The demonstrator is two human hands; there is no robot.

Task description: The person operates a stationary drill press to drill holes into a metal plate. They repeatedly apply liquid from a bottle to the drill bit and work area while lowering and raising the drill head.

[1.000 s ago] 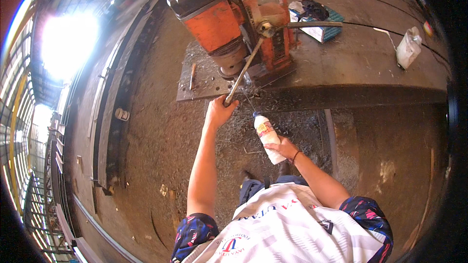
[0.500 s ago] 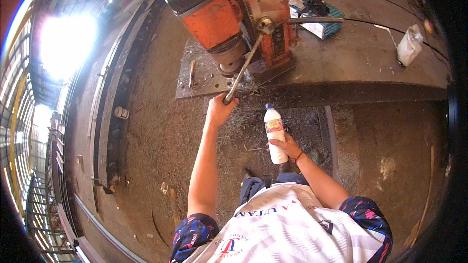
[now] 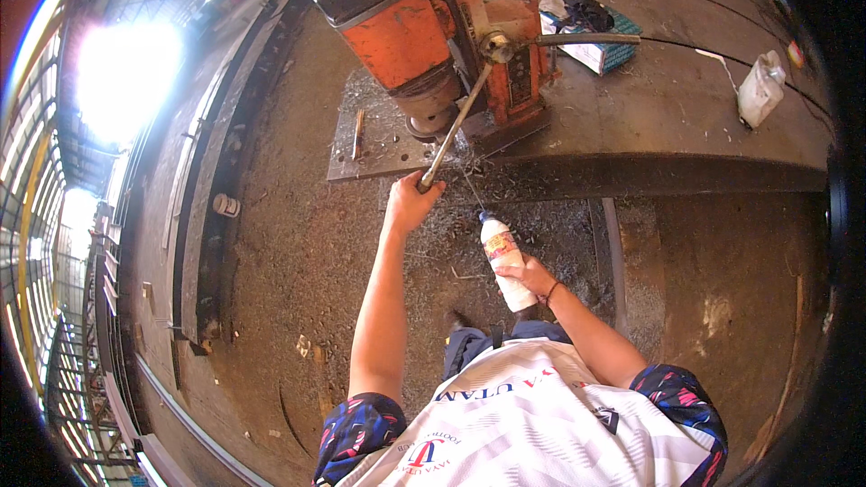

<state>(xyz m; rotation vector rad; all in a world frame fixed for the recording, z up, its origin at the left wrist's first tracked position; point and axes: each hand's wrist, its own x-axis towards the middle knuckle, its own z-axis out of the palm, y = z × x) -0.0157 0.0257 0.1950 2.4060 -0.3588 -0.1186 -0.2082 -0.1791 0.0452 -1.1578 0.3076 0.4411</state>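
Left hand (image 3: 414,206) closed on the lever (image 3: 457,129) of an orange drill (image 3: 397,50), right hand (image 3: 534,277) wrapped around a white bottle (image 3: 502,248) nearer the body, a thin stream (image 3: 473,189) running toward the machine.

Ahead of the left hand, the drill stands over a steel plate (image 3: 383,142) with holes already in it; metal shavings (image 3: 564,225) litter the ground below the 2 hands. The present cut appears unfinished, though with the tip obscured its depth cannot be told.

A single head-worn fisheye looks steeply down and forward, the wearer's shirt (image 3: 532,401) close at six o'clock, the hands (image 3: 412,205) midway, the drill (image 3: 397,45) farther off at twelve.
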